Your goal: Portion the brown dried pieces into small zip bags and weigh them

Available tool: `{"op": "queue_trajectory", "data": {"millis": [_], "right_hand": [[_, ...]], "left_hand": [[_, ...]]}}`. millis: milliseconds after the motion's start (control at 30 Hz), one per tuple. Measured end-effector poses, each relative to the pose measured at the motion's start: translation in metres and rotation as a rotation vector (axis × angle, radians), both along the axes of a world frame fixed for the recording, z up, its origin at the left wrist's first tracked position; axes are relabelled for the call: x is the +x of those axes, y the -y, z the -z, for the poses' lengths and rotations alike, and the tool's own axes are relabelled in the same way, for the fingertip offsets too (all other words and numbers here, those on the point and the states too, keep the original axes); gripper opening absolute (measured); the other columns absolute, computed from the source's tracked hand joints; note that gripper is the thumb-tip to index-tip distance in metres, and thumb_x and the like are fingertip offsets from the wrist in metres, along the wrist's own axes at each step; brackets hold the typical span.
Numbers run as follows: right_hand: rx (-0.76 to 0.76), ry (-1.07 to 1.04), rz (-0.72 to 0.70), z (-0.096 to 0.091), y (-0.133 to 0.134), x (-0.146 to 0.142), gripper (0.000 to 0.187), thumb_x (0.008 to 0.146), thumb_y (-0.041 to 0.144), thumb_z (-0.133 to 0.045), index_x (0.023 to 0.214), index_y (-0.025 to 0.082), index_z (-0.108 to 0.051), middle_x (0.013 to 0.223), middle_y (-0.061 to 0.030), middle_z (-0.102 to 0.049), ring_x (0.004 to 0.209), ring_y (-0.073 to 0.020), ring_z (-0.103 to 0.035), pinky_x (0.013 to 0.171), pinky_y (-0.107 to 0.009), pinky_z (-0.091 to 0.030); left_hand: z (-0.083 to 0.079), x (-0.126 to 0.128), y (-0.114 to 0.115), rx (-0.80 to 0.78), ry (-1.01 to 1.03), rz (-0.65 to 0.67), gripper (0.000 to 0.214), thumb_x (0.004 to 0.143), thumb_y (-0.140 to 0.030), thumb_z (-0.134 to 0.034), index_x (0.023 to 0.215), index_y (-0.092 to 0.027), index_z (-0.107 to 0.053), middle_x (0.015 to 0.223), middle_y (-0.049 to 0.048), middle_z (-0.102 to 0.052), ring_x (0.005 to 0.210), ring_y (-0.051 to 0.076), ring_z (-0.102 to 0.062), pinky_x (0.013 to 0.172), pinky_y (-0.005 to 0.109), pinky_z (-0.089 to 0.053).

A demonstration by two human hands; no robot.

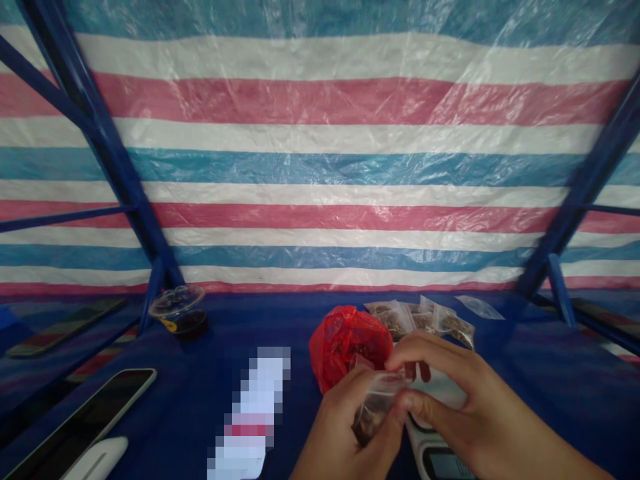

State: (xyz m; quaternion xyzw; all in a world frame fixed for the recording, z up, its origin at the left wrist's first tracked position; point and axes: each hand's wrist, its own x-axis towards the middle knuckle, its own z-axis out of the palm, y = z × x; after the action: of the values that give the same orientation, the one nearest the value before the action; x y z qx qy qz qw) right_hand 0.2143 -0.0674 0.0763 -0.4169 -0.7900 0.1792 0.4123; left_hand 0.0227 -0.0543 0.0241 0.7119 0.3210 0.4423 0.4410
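Note:
A small clear zip bag (pixel 371 412) with brown, dried-looking pieces inside is held in front of me. My left hand (pixel 345 430) grips its body between thumb and fingers. At the bag's upper right edge, my right hand (pixel 463 393) pinches the plastic with thumb and index finger. Just beyond my left hand stands a red plastic bag (pixel 333 347), its mouth bunched open with dark contents. A white digital scale (pixel 425 443) lies beneath my right hand, its display partly covered. Several filled clear bags (pixel 397 319) lie behind the hands.
A flat clear bag (pixel 480 307) rests at the back right. At the back left is a lidded plastic cup (pixel 183 317) of dark liquid. A phone (pixel 83 423) and a white rounded object (pixel 100 460) lie front left, near a blurred-out item (pixel 257 400). Blue frame posts (pixel 117 167) flank the table.

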Motion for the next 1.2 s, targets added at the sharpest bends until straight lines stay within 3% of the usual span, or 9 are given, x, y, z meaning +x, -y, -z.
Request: {"op": "queue_trajectory", "data": {"millis": [33,167,300,500,633,700,767,967,1200], "right_hand": [[-0.053,-0.009,-0.013,-0.001,-0.001,-0.001,0.004,0.097,0.029,-0.07,0.098,0.028,-0.074,0.091,-0.0006,-0.075,0.083,-0.0179,-0.07,0.074,-0.026,-0.056],[-0.207,-0.193,0.028,-0.005,-0.008,0.006,0.021,0.095,0.038,-0.071,0.079,0.024,-0.07,0.074,0.0001,-0.069,0.07,-0.0164,-0.065,0.064,-0.025,-0.052],[-0.307,-0.368,0.158,-0.002,-0.022,0.042,0.032,0.086,0.054,-0.076,0.083,0.022,-0.072,0.063,0.001,-0.063,0.059,-0.0162,-0.06,0.057,-0.027,-0.048],[-0.542,-0.203,0.332,0.04,-0.047,0.09,0.031,0.078,0.052,-0.067,0.071,0.022,-0.07,0.053,0.0001,-0.059,0.046,-0.0187,-0.055,0.049,-0.031,-0.042],[-0.276,0.007,0.48,0.064,-0.057,0.095,0.029,0.082,0.041,-0.056,0.084,0.024,-0.079,0.083,-0.0095,-0.081,0.08,-0.0316,-0.075,0.076,-0.042,-0.056],[-0.165,0.084,0.518,0.069,-0.06,0.095,0.032,0.085,0.041,-0.054,0.093,0.024,-0.081,0.1,-0.0121,-0.083,0.097,-0.0341,-0.076,0.09,-0.047,-0.055],[-0.099,0.107,0.543,0.07,-0.06,0.095,0.036,0.089,0.043,-0.054,0.1,0.022,-0.081,0.105,-0.0135,-0.081,0.099,-0.0336,-0.074,0.092,-0.047,-0.055],[0.032,0.005,0.604,0.063,-0.058,0.095,0.035,0.093,0.043,-0.053,0.099,0.022,-0.08,0.099,-0.0113,-0.077,0.09,-0.0279,-0.072,0.084,-0.04,-0.056],[0.071,-0.038,0.644,0.058,-0.058,0.089,0.034,0.094,0.042,-0.052,0.096,0.023,-0.08,0.095,-0.0091,-0.075,0.079,-0.0244,-0.067,0.08,-0.038,-0.054]], "left_hand": [[0.002,0.001,0.0,-0.015,0.002,-0.002,0.016,0.097,-0.031,-0.064,0.102,-0.022,-0.076,0.095,0.0055,-0.075,0.083,0.018,-0.069,0.073,0.025,-0.054],[0.011,0.005,0.005,-0.087,0.018,-0.007,0.033,0.091,-0.029,-0.071,0.123,-0.026,-0.073,0.106,0.0046,-0.079,0.089,0.02,-0.075,0.079,0.027,-0.059],[0.016,0.007,0.015,0.063,0.037,-0.275,0.052,0.091,-0.036,-0.073,0.142,-0.034,-0.062,0.144,0.006,-0.069,0.124,0.027,-0.07,0.109,0.041,-0.056],[0.007,-0.002,0.014,0.259,-0.043,-0.449,0.024,0.104,-0.037,-0.055,0.122,-0.03,-0.069,0.119,0.0053,-0.077,0.105,0.022,-0.075,0.094,0.033,-0.062],[0.012,-0.009,0.004,0.429,-0.314,-0.288,0.023,0.096,-0.025,-0.061,0.117,-0.029,-0.069,0.105,0.004,-0.077,0.096,0.022,-0.076,0.084,0.032,-0.064],[0.02,-0.01,-0.001,0.547,-0.555,-0.128,0.031,0.084,-0.018,-0.07,0.112,-0.03,-0.073,0.106,0.0041,-0.078,0.099,0.027,-0.076,0.083,0.038,-0.067],[0.031,-0.01,-0.004,0.637,-0.745,-0.084,0.038,0.078,-0.013,-0.073,0.112,-0.031,-0.077,0.111,0.006,-0.079,0.103,0.032,-0.077,0.084,0.044,-0.068],[0.051,-0.015,-0.018,0.796,-0.936,-0.283,0.043,0.089,-0.008,-0.058,0.126,-0.021,-0.076,0.126,0.0132,-0.079,0.112,0.035,-0.077,0.09,0.049,-0.068],[0.039,-0.016,-0.018,0.808,-0.818,-0.428,0.036,0.095,-0.015,-0.056,0.123,-0.027,-0.075,0.127,0.0109,-0.075,0.115,0.034,-0.071,0.091,0.053,-0.066]]}}
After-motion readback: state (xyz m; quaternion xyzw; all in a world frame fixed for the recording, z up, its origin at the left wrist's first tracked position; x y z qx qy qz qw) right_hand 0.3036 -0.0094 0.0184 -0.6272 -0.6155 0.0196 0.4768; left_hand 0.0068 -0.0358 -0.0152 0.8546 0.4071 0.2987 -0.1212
